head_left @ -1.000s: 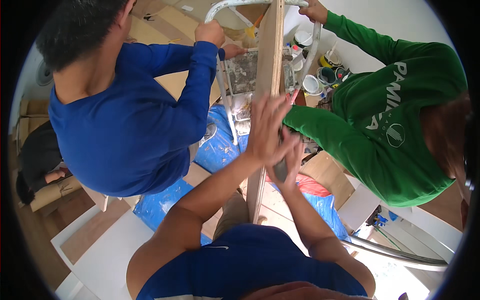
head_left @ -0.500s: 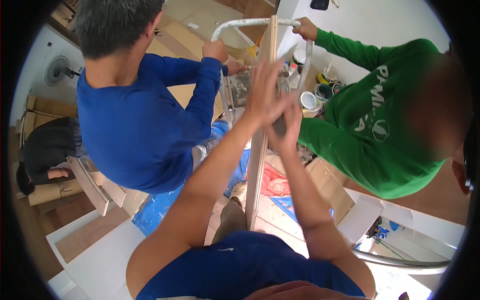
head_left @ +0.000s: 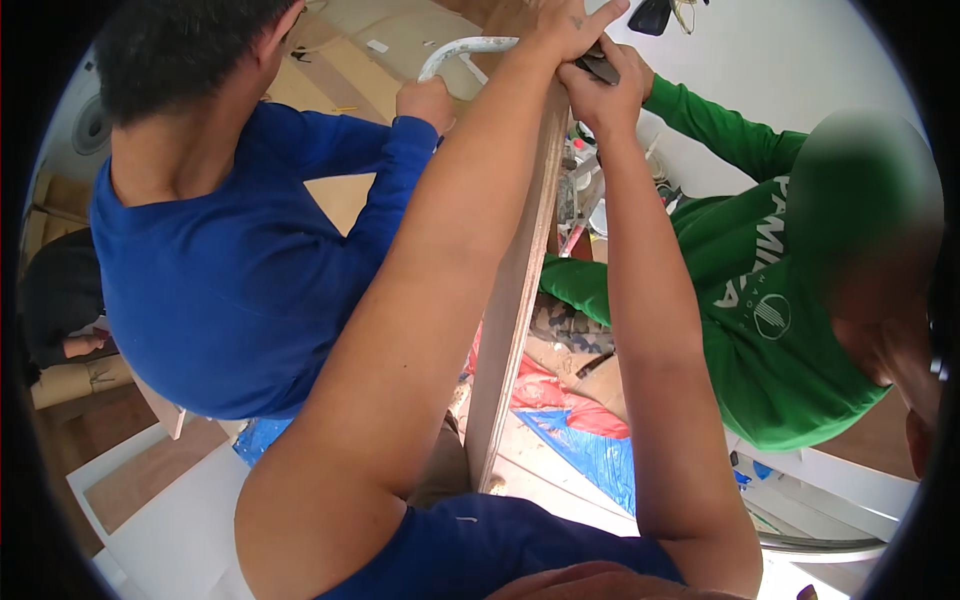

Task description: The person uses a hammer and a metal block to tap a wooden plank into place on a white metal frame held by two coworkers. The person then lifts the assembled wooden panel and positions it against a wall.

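Observation:
My right hand (head_left: 610, 95) grips a dark, smooth block-like tool (head_left: 597, 67) at the far end of a long plywood board (head_left: 520, 335); its exact kind is hidden by my fingers. Just beyond, my left hand (head_left: 572, 28) rests at the board's top edge, touching or close to the tool. One of its fingers is stretched out, and the rest are cut off or hidden. The board stands on edge, running away from my body between my two outstretched arms. A white metal tube frame (head_left: 465, 46) stands at its far end.
A person in a blue sweater (head_left: 225, 270) on the left holds the tube frame. Another in a green sweater (head_left: 770, 300) on the right has a hand beside mine. Blue plastic sheet (head_left: 590, 445) and red sheet (head_left: 520, 385) lie on the floor. White panels (head_left: 165, 520) are at lower left.
Both my hands have moved away from me along the board's edge to its far end, my right hand taking the dark tool along. My body leans further forward.

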### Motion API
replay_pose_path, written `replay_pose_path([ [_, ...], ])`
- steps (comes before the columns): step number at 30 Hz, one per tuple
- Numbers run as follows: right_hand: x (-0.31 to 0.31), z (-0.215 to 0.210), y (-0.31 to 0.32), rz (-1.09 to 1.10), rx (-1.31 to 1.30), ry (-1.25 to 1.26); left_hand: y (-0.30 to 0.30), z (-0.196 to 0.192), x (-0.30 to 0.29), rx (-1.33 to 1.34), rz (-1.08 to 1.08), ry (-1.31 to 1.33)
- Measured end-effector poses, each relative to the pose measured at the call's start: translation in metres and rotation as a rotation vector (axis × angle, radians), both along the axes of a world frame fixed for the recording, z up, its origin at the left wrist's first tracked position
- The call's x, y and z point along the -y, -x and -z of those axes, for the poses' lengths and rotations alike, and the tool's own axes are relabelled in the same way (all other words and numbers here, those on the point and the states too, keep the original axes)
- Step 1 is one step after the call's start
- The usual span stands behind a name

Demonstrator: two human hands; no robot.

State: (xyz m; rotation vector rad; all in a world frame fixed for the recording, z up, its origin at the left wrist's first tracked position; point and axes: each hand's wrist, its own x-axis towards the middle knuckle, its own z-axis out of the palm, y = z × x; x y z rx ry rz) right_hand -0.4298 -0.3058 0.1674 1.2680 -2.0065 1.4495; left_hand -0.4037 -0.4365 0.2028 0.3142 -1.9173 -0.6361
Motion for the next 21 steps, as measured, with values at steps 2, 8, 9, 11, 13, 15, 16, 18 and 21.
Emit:
replay_pose_path([
  [2, -0.007, 0.009, -0.011, 0.041, -0.067, 0.019, -0.008, 0.015, -0.008, 0.012, 0.039, -0.004],
  [8, -0.148, 0.063, -0.143, 0.032, -0.041, -0.147, -0.14, 0.076, -0.139, 0.101, 0.19, -0.072],
  [9, -0.167, 0.068, -0.163, 0.001, -0.06, -0.091, -0.164, 0.085, -0.163, 0.105, 0.197, -0.088],
  [11, -0.181, 0.067, -0.191, 0.015, -0.044, -0.15, -0.184, 0.096, -0.171, 0.145, 0.193, -0.098],
  [13, -0.17, 0.062, -0.176, 0.01, -0.13, -0.144, -0.177, 0.083, -0.166, 0.169, 0.211, -0.076],
  [15, -0.112, 0.07, -0.123, 0.024, -0.119, -0.061, -0.118, 0.072, -0.114, 0.061, 0.145, -0.157],
  [16, -0.072, 0.057, -0.088, 0.052, -0.143, -0.081, -0.082, 0.057, -0.074, -0.001, 0.082, -0.093],
  [18, 0.008, 0.005, -0.023, 0.069, -0.245, 0.055, -0.027, -0.002, -0.005, 0.003, -0.049, -0.044],
  [21, 0.027, -0.02, 0.072, -0.098, 0.013, -0.112, 0.012, -0.053, 0.001, 0.179, 0.074, -0.065],
])
